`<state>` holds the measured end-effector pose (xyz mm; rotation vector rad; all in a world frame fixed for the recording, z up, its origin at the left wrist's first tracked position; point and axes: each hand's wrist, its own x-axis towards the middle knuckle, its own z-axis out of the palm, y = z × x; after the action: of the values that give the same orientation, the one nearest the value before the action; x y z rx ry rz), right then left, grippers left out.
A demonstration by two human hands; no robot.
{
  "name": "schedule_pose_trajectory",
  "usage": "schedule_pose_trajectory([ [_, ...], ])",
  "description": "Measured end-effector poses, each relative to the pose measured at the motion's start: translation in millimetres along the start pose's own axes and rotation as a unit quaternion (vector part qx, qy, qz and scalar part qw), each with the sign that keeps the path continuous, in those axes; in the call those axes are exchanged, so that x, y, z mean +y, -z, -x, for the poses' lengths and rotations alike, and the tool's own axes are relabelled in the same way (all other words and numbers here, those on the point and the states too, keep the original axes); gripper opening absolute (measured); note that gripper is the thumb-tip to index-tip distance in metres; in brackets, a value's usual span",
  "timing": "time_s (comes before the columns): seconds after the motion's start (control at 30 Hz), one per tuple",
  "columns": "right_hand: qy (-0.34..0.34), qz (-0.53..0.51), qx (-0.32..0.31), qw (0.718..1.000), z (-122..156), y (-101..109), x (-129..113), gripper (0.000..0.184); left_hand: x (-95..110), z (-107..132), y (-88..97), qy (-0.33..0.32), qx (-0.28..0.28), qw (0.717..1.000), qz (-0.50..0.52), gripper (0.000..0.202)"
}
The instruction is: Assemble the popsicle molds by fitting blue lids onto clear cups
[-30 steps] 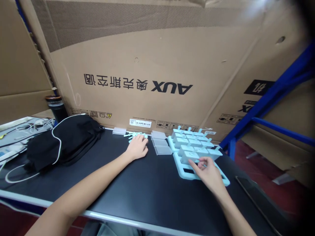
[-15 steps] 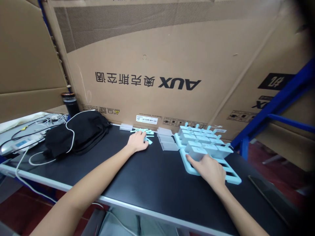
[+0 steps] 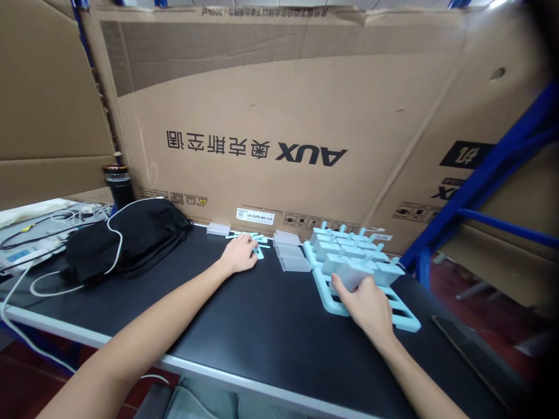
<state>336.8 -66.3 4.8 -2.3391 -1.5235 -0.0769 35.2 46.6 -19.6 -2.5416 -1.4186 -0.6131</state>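
Observation:
A light blue popsicle mould tray [image 3: 406,323] lies on the black table at the right, with several pale mould cups [image 3: 336,247] standing in it. My right hand [image 3: 367,302] grips the nearest mould cup [image 3: 351,273] at the tray's front row. My left hand [image 3: 239,254] rests on a scatter of light blue popsicle sticks [image 3: 262,238] near the cardboard wall, fingers curled over one. Three clear lids [image 3: 290,253] lie between the sticks and the tray.
A big cardboard box [image 3: 279,116] stands along the table's back edge. A black bag [image 3: 131,238] with a white cable, a dark tumbler [image 3: 117,183] and a power strip [image 3: 21,256] are at the left. A blue steel rack [image 3: 480,180] rises at the right.
The view shifted slightly. My right hand closed round the front mould cup and lifted it a little. My left hand stayed on the sticks.

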Motion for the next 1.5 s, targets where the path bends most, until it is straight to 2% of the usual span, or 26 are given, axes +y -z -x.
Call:
schedule_pose_trajectory([
  [0.17,0.048,-0.107,0.039,0.992,14.0,1.2,-1.0,0.072,-1.0,-0.7,-1.9,-0.003,-0.002,1.0,0.007,0.031],
  [0.33,0.14,-0.179,0.024,0.974,33.3,8.7,-18.7,0.067,-7.2,-1.8,-0.2,0.141,0.053,0.988,-0.026,0.03],
  [0.47,0.269,-0.17,0.01,0.948,25.3,26.2,-56.8,0.055,-15.6,-3.6,-1.4,0.225,0.018,0.974,-0.019,0.029],
  [0.53,0.355,-0.12,0.008,0.927,10.3,32.9,-81.9,0.042,-16.9,-4.0,-2.2,0.23,0.006,0.973,-0.017,0.028],
  [0.6,0.405,-0.062,0.0,0.912,-9.4,34.2,-107.8,0.036,-16.2,-4.1,-2.3,0.228,0.009,0.973,-0.023,0.027],
  [0.77,0.389,0.089,-0.094,0.912,-54.3,21.0,-161.8,0.054,-13.9,-3.6,-0.6,0.241,0.002,0.97,-0.017,0.028],
  [0.87,0.358,0.159,-0.137,0.91,-68.2,14.8,-183.6,0.068,-14.9,-3.6,0.6,0.242,-0.011,0.97,-0.003,0.027],
  [0.97,0.346,0.199,-0.162,0.903,-75.5,13.6,-198.6,0.075,-16.0,-4.0,1.0,0.229,-0.011,0.973,0.006,0.025],
  [1.2,0.373,0.222,-0.115,0.894,-86.2,15.3,-220.8,0.072,-16.8,-6.1,-2.4,0.209,-0.012,0.977,0.04,0.022],
  [1.3,0.376,0.212,-0.099,0.897,-87.4,14.3,-225.8,0.081,-18.8,-7.2,-1.7,0.21,0.008,0.977,0.042,0.022],
  [1.4,0.359,0.196,-0.081,0.909,-88.3,15.0,-226.7,0.089,-29.1,-6.2,2.6,0.219,0.05,0.974,0.014,0.021],
  [1.5,0.356,0.21,-0.102,0.905,-89.6,20.8,-222.5,0.081,-47.2,-2.6,6.5,0.237,0.063,0.969,-0.008,0.021],
])
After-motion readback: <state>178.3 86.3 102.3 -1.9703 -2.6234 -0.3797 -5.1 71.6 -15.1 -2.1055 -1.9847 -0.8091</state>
